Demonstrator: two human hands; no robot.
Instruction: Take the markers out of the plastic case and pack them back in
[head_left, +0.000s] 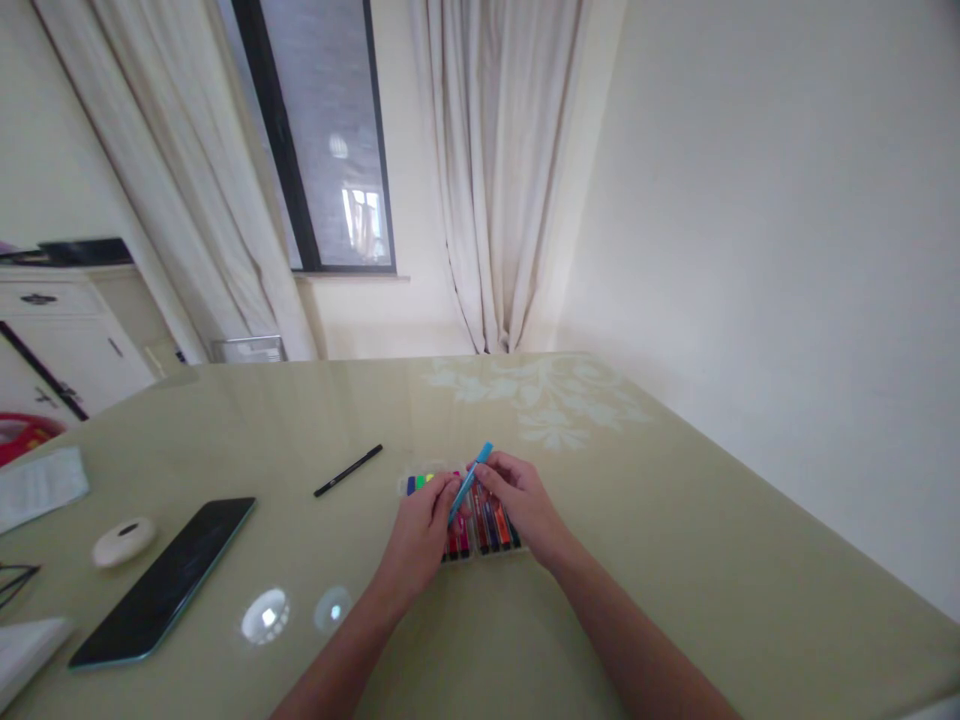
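Note:
A light blue marker [466, 488] slants between my two hands, its capped end up and to the right. My left hand [421, 525] has its fingers closed around the lower part. Near the cap, the fingers of my right hand [525, 500] pinch the marker. Below them on the table lies an open clear case [480, 556] with rows of coloured markers in two halves. Red, orange and dark markers [499, 525] show in the right half; green, yellow and blue ends show at the upper left. My hands hide the middle of the case.
A black pen [348, 471] lies left of the case on the glossy table [600, 620]. Farther left are a black tablet [165, 580], a white rounded object [124, 542] and a pale cloth or tissue pack [43, 488]. A wall [787, 250] borders the table's right edge.

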